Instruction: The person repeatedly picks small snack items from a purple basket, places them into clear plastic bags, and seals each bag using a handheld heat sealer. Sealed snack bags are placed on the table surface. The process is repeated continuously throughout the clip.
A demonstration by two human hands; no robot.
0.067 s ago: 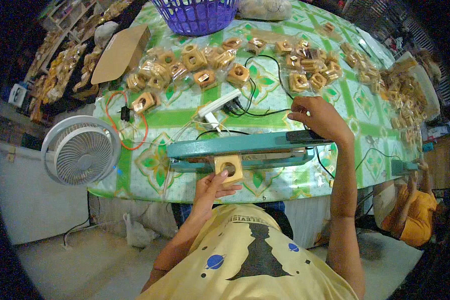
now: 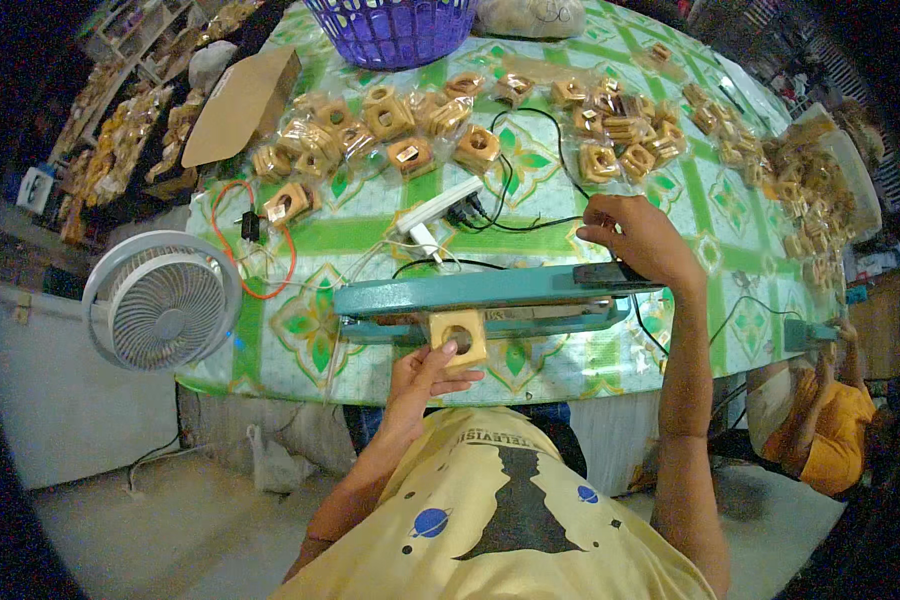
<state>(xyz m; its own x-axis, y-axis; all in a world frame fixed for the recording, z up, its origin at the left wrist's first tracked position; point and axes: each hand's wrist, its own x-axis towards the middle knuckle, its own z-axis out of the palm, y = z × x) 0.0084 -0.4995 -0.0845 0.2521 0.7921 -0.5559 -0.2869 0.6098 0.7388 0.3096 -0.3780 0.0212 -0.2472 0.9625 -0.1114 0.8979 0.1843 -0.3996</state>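
Observation:
My left hand grips a square pale wooden block with a round hole, thumb on its face and fingers beneath. The block sits against the front edge of a long teal heat sealer; clear wrap on it is hard to make out. At the sealer's right end, my right hand bends over the black handle, its wrist or heel resting on it. Those fingers curl together past the handle, with nothing visible in them. The sealer's upper arm lies low over its base.
Bagged wooden blocks lie in piles across the far side. Behind the sealer is a white power strip with cables. A fan stands left, a purple basket at the back. Another person in orange works at far right.

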